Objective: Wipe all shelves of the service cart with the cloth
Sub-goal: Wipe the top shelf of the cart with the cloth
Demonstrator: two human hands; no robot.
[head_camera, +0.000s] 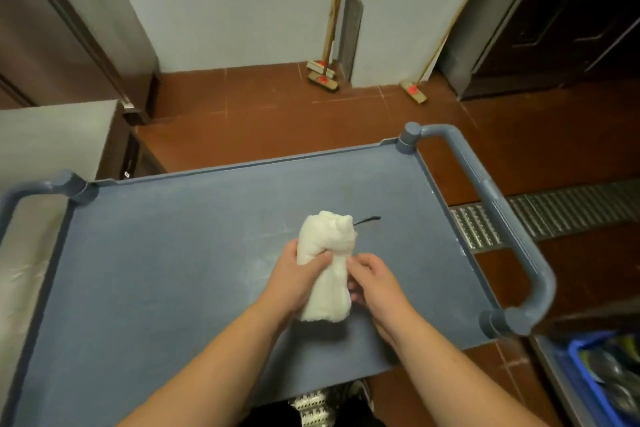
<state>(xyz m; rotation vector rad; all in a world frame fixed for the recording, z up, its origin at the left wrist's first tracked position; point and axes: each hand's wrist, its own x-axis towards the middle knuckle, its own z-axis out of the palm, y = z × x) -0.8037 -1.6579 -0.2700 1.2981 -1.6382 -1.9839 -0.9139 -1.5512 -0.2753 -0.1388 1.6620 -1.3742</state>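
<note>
Gripping the bunched white cloth between them, both hands, left and right, hold it above the cart's top shelf.

red tiled floor, pale wall, brooms leaning, metal drain grate.

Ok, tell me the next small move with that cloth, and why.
Probably lower the cloth flat onto the top shelf and start wiping. Both the left hand and right hand hold it bunched above the shelf, and pale smears show on the surface nearby.
</note>
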